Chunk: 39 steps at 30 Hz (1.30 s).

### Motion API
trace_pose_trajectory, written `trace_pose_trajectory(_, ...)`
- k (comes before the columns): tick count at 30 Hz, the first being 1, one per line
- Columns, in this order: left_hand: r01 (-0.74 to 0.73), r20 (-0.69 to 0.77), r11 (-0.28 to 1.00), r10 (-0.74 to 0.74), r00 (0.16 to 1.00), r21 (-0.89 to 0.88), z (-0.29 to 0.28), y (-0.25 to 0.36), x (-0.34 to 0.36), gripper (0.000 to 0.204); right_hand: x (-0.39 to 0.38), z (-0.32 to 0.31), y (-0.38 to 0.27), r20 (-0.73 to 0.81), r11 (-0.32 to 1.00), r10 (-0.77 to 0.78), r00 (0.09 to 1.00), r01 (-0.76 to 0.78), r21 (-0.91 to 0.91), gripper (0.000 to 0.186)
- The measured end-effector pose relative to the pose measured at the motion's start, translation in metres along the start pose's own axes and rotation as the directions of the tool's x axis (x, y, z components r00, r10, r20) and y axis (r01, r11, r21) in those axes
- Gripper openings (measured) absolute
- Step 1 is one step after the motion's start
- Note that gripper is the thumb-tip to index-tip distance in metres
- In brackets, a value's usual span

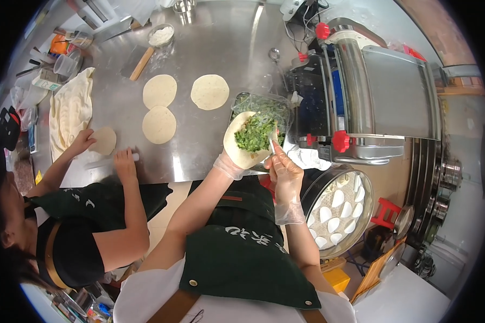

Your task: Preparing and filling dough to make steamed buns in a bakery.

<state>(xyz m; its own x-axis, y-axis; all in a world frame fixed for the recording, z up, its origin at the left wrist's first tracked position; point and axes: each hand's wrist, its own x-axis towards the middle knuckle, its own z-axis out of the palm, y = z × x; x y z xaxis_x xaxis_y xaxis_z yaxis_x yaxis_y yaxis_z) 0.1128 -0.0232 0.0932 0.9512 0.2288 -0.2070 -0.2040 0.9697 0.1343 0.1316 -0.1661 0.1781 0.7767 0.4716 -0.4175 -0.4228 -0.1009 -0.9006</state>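
Observation:
My left hand (229, 163), in a clear plastic glove, supports a round dough wrapper (230, 141) from below, so most of its fingers are hidden. Chopped green filling (251, 135) is heaped on the wrapper. Also gloved, my right hand (284, 171) grips a spoon (271, 144), its tip at the filling's right edge. Just beyond the wrapper stands a container of chopped greens (263, 105), partly covered by clear plastic. Three flat dough rounds, one of them a wrapper (210, 92) near the middle, lie on the steel table (221, 48).
At left, a co-worker's hands (125, 164) work a small dough round (103, 141) with a rolling pin (97, 162). A dough sheet (73, 110) lies beyond. To my right are a roller machine (355, 91) and a round steamer (367, 220) holding several white half-moon dumplings.

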Motion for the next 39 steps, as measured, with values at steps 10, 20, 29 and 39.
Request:
trace_pose_trajectory(10, -0.039, 0.019, 0.999, 0.039, 0.999, 0.020, -0.023, -0.010, 0.008, 0.046, -0.012, -0.008, -0.003, 0.023, 0.980, -0.201, 0.979, 0.201, 0.001, 0.036)
trace_pose_trajectory(20, 0.064, 0.013, 0.957, -0.063, 0.998, -0.283, 0.001, 0.002, 0.010, 0.051, -0.008, -0.013, 0.029, 0.261, 0.353, -0.672, 0.693, 0.610, -0.710, 0.051)
trace_pose_trajectory(29, 0.046, 0.039, 0.947, -0.035, 0.999, -0.317, -0.003, 0.011, 0.012, 0.044, 0.000, -0.013, 0.054, 0.273, 0.323, -0.657, 0.703, 0.590, -0.740, 0.058)
trace_pose_trajectory(39, 0.008, -0.062, 0.961, -0.026, 0.998, -0.278, 0.003, 0.016, 0.007, 0.044, 0.010, -0.010, 0.009, 0.253, 0.449, -0.587, 0.769, 0.569, -0.690, 0.051)
